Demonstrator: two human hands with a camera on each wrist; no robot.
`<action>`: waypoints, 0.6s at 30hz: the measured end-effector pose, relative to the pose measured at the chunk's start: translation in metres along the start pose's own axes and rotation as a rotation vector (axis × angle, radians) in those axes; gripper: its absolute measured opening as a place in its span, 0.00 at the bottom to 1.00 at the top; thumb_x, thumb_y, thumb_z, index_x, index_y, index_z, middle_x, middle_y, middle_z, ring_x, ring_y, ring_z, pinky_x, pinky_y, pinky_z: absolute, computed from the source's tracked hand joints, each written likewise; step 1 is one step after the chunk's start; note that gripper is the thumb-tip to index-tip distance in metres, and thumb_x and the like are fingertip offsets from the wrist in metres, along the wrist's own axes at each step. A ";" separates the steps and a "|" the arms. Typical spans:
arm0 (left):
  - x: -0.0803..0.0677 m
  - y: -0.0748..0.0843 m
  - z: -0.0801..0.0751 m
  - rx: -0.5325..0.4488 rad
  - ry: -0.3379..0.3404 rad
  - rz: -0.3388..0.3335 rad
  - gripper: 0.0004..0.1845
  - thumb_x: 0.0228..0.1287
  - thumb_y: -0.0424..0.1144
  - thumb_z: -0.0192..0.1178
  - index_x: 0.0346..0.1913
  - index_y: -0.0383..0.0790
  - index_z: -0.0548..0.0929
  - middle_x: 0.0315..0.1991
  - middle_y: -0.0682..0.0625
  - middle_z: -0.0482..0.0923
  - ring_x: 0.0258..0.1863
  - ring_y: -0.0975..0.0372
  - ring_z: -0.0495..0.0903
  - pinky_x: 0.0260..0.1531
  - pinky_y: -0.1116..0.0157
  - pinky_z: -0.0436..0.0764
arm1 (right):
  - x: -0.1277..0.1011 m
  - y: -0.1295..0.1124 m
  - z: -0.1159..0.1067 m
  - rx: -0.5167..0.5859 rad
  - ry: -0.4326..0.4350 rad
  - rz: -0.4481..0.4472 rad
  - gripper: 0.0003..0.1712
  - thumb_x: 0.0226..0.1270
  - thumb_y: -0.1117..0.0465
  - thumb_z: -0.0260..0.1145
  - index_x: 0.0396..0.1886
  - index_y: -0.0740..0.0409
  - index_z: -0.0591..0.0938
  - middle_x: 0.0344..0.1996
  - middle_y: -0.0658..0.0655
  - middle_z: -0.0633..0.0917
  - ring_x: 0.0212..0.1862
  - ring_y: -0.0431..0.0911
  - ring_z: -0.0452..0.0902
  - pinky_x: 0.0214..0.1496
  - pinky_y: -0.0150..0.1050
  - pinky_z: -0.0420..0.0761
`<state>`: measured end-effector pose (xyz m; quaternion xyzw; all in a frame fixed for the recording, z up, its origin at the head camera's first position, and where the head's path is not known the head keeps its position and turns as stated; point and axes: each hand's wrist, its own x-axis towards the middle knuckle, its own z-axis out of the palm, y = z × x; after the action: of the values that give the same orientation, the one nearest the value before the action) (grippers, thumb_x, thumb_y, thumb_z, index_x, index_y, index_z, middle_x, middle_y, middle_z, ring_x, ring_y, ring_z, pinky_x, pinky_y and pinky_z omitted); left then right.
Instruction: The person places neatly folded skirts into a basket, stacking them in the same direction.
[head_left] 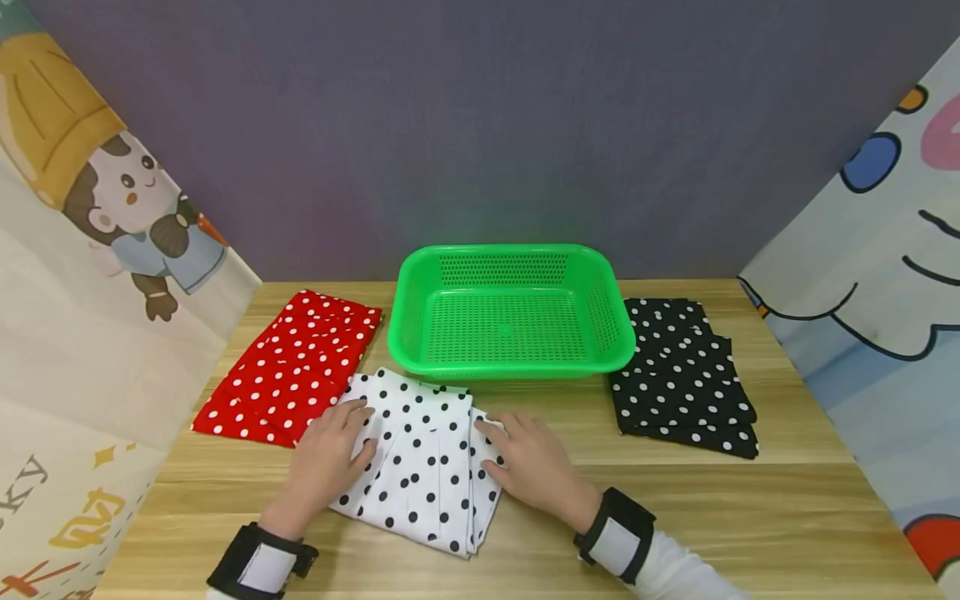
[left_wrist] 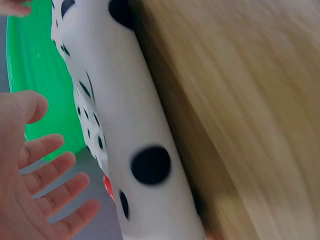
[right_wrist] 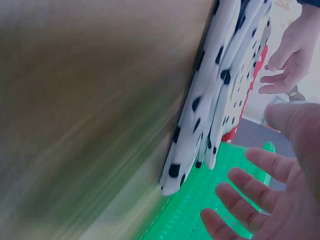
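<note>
A folded white cloth with black dots (head_left: 420, 458) lies on the table in front of me, its right layers slightly fanned out. Over its left edge is my left hand (head_left: 330, 454), fingers relaxed and spread. My right hand (head_left: 536, 462) is at the cloth's right edge, with its fingertips over the fabric. In the left wrist view the fingers (left_wrist: 55, 177) are apart and hold nothing, beside the cloth's thick fold (left_wrist: 135, 150). The right wrist view likewise shows loosely extended fingers (right_wrist: 250, 190) near the stacked layers (right_wrist: 205, 110).
Behind the white cloth stands a green plastic basket (head_left: 510, 367) with perforated walls. A folded red cloth with white dots (head_left: 300, 358) lies at the left, partly under the white one's corner. At the right, a folded black dotted cloth (head_left: 682, 383) touches the basket's side in the head view.
</note>
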<state>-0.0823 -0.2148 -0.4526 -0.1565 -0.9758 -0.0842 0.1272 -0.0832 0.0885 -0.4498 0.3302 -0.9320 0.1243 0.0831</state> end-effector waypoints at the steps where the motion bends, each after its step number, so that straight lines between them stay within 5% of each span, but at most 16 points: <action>1: -0.001 -0.002 0.000 -0.006 -0.002 -0.003 0.25 0.49 0.43 0.67 0.51 0.36 0.77 0.51 0.41 0.74 0.51 0.49 0.72 0.48 0.51 0.75 | 0.000 -0.002 0.001 0.005 -0.011 -0.003 0.32 0.57 0.46 0.64 0.59 0.53 0.73 0.54 0.58 0.76 0.54 0.52 0.72 0.51 0.50 0.75; 18: -0.016 -0.014 0.007 -0.026 -0.121 -0.038 0.24 0.47 0.41 0.70 0.49 0.36 0.80 0.50 0.40 0.76 0.50 0.49 0.73 0.49 0.52 0.75 | -0.006 -0.020 0.013 -0.002 -0.194 -0.011 0.27 0.61 0.46 0.60 0.60 0.48 0.73 0.56 0.56 0.74 0.54 0.51 0.72 0.50 0.50 0.75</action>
<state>-0.0736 -0.2310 -0.4650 -0.1445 -0.9833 -0.0898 0.0641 -0.0665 0.0734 -0.4596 0.3459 -0.9339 0.0902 -0.0067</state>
